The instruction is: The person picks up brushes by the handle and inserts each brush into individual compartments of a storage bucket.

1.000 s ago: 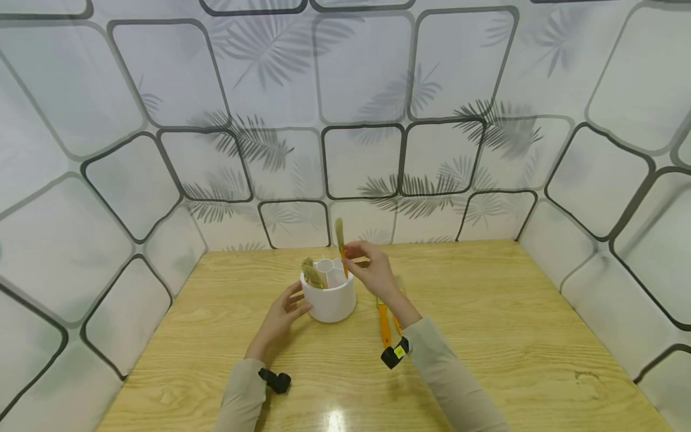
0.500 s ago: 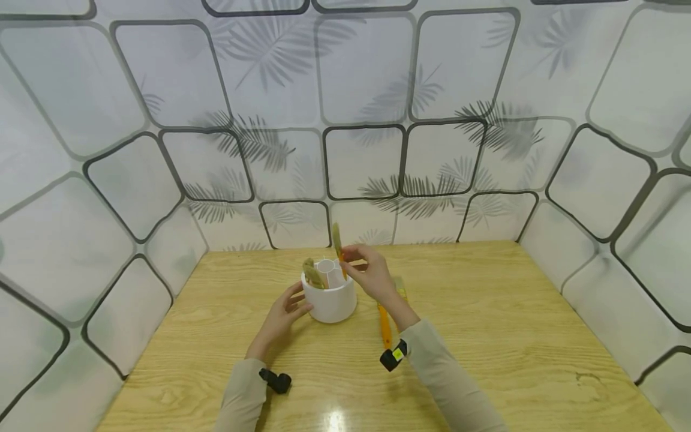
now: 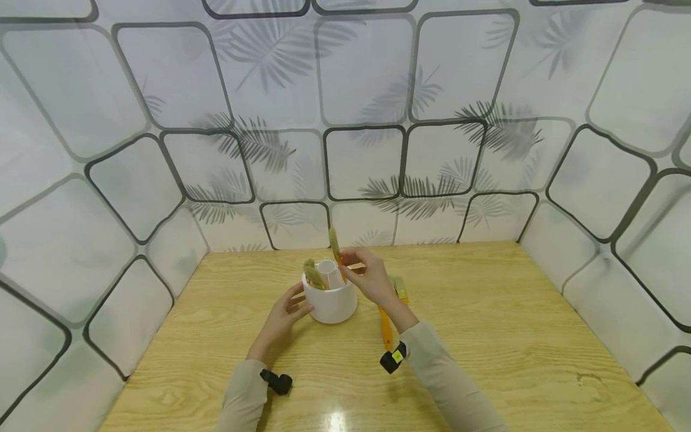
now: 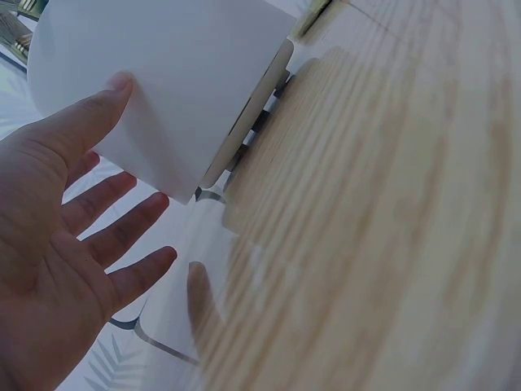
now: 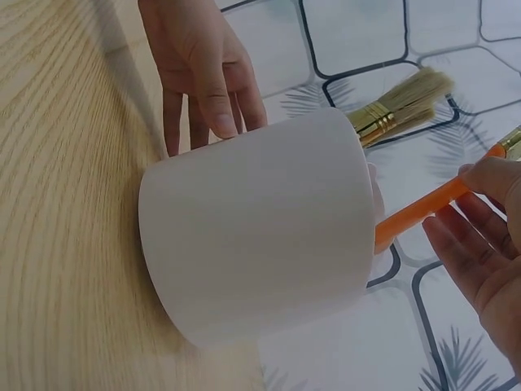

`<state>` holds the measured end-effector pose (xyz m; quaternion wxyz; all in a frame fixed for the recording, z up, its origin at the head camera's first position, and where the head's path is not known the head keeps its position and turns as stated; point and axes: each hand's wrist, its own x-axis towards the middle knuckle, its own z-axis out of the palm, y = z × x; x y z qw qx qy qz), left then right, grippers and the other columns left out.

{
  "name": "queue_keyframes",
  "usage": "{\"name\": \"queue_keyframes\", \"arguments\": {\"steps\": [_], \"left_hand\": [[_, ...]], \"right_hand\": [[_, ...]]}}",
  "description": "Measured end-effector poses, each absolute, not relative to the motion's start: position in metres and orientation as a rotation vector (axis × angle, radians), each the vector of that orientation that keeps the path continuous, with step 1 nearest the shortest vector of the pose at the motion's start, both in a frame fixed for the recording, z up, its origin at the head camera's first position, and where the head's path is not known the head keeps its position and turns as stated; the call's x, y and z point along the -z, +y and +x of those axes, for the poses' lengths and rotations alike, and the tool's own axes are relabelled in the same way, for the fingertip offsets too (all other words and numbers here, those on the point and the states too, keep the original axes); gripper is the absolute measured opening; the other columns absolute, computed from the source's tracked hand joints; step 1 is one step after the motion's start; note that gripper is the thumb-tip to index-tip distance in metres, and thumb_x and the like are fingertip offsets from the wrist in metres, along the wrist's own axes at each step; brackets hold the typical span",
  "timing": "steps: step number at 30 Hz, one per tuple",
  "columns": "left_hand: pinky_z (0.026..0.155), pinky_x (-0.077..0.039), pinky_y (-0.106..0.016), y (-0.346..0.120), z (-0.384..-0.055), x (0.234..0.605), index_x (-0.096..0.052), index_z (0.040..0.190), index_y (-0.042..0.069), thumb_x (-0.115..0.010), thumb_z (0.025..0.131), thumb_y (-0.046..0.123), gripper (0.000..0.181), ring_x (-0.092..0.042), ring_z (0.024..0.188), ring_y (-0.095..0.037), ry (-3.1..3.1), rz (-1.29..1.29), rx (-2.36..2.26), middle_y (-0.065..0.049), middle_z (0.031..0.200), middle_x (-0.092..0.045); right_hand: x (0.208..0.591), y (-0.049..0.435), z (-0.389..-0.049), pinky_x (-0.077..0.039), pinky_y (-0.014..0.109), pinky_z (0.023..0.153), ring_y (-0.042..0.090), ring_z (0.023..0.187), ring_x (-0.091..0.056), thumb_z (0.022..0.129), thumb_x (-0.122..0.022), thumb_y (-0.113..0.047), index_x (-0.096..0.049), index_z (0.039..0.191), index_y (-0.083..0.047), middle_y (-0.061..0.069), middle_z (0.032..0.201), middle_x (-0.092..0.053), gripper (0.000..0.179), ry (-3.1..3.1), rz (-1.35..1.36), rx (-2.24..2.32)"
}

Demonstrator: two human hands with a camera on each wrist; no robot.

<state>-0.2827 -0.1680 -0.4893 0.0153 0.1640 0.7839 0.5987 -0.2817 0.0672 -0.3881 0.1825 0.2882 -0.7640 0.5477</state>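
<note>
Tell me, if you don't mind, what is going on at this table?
A person is handling a paintbrush at a white round holder. The right hand grips the brush's orange handle, bristles up, with its lower end inside the holder. The left hand rests against the holder's side. At least one other brush also stands in it, bristles up. More brushes lie on the table, partly hidden from the head camera.

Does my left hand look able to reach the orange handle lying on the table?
Probably yes: your left hand only touches the pot, and the table before it looks free up to the handle.
</note>
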Motion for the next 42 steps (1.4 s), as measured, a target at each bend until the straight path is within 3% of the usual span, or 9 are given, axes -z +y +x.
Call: {"name": "queue_keyframes", "arguments": {"steps": [16,42], "left_hand": [[0.103,-0.037,-0.054,-0.1680,-0.2813,0.4891,-0.032,0.142,0.000,-0.063,0.087,0.005,0.063,-0.038,0.127,-0.044,2.428,0.532,-1.868,-0.026,0.143,-0.034],[0.104,-0.035,-0.055,-0.1679,-0.2808,0.4872,-0.031,0.142,0.000,-0.064,0.087,0.006,0.064,-0.038,0.127,-0.044,2.419,0.500,-1.876,-0.025,0.144,-0.032]], "right_hand": [[0.3931,0.0662,-0.2810,-0.059,0.031,0.066,0.034,0.086,-0.064,0.081,-0.066,0.006,-0.060,0.106,0.006,0.021,0.096,-0.065,0.025,-2.165,0.832,-1.478],[0.3951,0.0671,-0.2807,-0.058,0.041,0.071,0.038,0.089,-0.063,0.083,-0.063,0.008,-0.060,0.109,0.008,0.025,0.099,-0.063,0.027,-2.206,0.881,-1.503]]}}
